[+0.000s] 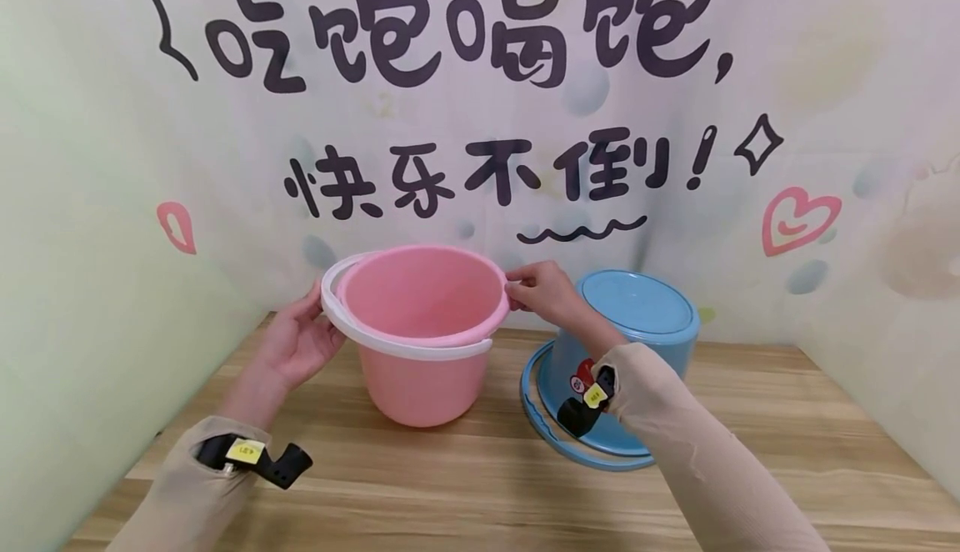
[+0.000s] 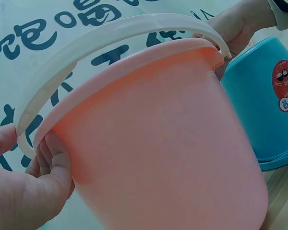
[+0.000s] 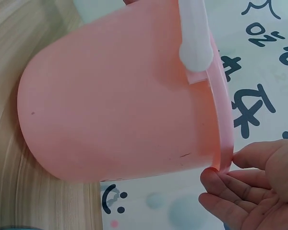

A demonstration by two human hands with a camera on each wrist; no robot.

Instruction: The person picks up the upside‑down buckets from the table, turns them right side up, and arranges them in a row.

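Note:
An upright pink bucket (image 1: 427, 381) with a white handle (image 1: 420, 352) is between my two hands, over the wooden table. My left hand (image 1: 300, 342) holds its left side; in the left wrist view the fingers (image 2: 57, 155) curl under the rim and the thumb (image 2: 4, 139) touches the handle. At the opposite side, my right hand (image 1: 551, 292) pinches the rim between thumb and fingers, as the right wrist view also shows. The handle lies down along the near side of the rim. The bucket's inside is visible from above.
Right of the pink bucket, a blue bucket (image 1: 637, 306) stands upside down on the table (image 1: 420, 485), its blue handle (image 1: 558, 444) lying out on the near left. My right forearm passes over it. Behind hangs a printed cloth (image 1: 480, 110) with large dark characters.

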